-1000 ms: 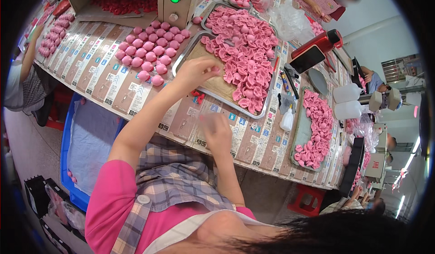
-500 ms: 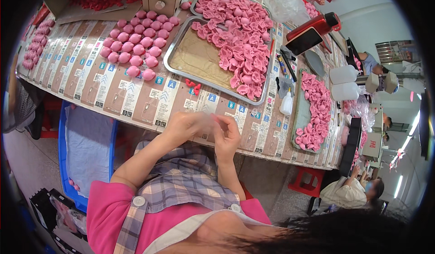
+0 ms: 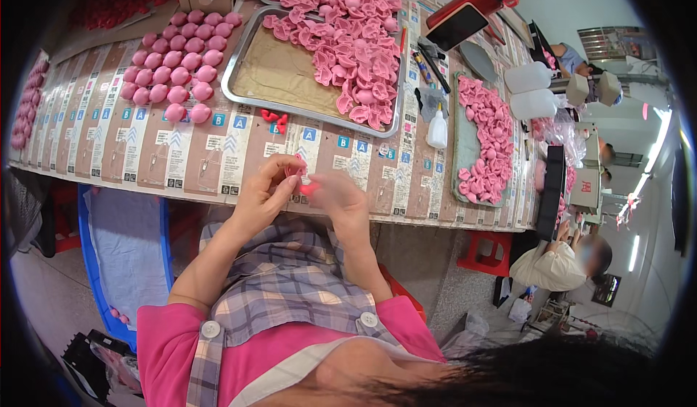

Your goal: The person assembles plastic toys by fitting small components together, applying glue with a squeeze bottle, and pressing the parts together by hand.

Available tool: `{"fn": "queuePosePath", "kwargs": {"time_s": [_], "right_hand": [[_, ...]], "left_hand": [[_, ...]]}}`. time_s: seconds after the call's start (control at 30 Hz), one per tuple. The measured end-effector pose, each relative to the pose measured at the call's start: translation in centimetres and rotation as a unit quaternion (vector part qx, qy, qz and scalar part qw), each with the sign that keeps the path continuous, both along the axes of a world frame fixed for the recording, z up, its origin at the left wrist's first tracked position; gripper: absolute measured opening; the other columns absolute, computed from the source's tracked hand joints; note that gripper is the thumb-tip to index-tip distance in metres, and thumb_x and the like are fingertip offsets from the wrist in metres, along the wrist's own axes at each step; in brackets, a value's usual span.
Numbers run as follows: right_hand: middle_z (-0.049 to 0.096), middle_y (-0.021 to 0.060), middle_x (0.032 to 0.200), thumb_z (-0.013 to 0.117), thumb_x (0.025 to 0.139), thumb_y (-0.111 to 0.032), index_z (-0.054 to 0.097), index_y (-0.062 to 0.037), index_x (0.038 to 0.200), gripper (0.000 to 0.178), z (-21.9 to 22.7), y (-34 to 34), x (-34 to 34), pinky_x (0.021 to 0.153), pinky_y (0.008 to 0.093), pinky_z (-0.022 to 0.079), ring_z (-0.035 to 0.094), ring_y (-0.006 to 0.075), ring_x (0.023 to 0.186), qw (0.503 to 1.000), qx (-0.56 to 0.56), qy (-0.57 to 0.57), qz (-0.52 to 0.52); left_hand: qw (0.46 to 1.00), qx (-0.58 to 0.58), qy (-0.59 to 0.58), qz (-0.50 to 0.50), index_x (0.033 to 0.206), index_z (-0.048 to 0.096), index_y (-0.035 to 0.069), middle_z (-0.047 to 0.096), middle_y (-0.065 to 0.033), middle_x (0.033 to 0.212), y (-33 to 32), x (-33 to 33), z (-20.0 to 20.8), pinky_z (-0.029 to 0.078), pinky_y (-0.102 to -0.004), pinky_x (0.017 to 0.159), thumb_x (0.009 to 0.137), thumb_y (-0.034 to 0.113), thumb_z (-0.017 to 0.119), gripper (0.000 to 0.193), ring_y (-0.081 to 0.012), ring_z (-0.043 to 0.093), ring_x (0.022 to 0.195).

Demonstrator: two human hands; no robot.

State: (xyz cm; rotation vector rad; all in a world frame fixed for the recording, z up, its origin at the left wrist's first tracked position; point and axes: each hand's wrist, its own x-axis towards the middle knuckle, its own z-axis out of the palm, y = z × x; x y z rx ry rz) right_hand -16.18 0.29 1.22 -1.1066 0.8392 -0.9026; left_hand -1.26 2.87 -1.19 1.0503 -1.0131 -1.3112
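My left hand [image 3: 267, 193] pinches a thin pink shell-like piece [image 3: 296, 166] over the near edge of the table. Close beside it, my right hand [image 3: 341, 198] is smeared by motion, with a small red piece [image 3: 309, 188] at its fingertips. The two pieces nearly meet; whether they touch I cannot tell. Just beyond the hands lie a few small red pieces [image 3: 274, 121]. A metal tray [image 3: 243, 73] behind them is heaped on its right side with curled pink shell pieces [image 3: 356, 62]. Rounded pink pieces [image 3: 172, 60] stand in rows to the left.
Right of the tray are a white squeeze bottle [image 3: 437, 129], pens [image 3: 428, 66], a phone [image 3: 459, 28] and a red flask [image 3: 472, 2]. Further right sits another tray [image 3: 465, 149] of pink pieces. A blue bin [image 3: 93, 262] is below left. A co-worker [image 3: 555, 265] sits at right.
The view has shifted, so the table things sit further left and higher. My fingertips, close together before, have parted a little, and the pink shell piece and red piece now show between them.
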Motion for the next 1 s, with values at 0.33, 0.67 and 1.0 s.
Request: {"fn": "queuePosePath", "kwargs": {"time_s": [0.33, 0.67, 1.0], "right_hand": [[0.057, 0.0047, 0.084, 0.059, 0.077, -0.005, 0.055, 0.0007, 0.090, 0.015, -0.1, -1.3, -1.5, 0.065, 0.0221, 0.046, 0.056, 0.0098, 0.076, 0.997, 0.015, 0.068, 0.029], [0.058, 0.0086, 0.078, 0.062, 0.072, -0.006, 0.056, -0.0006, 0.086, 0.016, 1.4, -1.4, -1.5, 0.063, 0.0243, 0.046, 0.059, 0.0147, 0.073, 0.953, -0.169, 0.250, 0.041], [0.059, 0.0062, 0.082, 0.059, 0.076, -0.005, 0.054, 0.0000, 0.093, 0.018, 0.0, -0.7, -0.1, 0.064, 0.0237, 0.045, 0.059, 0.0122, 0.073, 0.986, -0.110, 0.111, -0.064]], "left_hand": [[0.959, -0.133, -0.245, -0.043, 0.101, 0.052, 0.004, 0.057, -0.0081, 0.084, -0.1, 0.3, 0.6, 0.043, -0.0228, 0.056, 0.075, 0.000, 0.051, 0.026, -0.0130, 0.055, 0.065], [0.967, -0.047, -0.244, -0.048, 0.098, 0.052, 0.003, 0.056, -0.0093, 0.074, -0.1, -0.2, 0.6, 0.044, -0.0261, 0.056, 0.080, 0.008, 0.052, 0.019, -0.0156, 0.055, 0.061], [0.955, -0.119, -0.271, 0.006, 0.096, 0.049, 0.000, 0.058, -0.0090, 0.074, -0.3, -0.3, 0.9, 0.044, -0.0240, 0.056, 0.079, 0.004, 0.051, 0.017, -0.0146, 0.057, 0.061]]}}
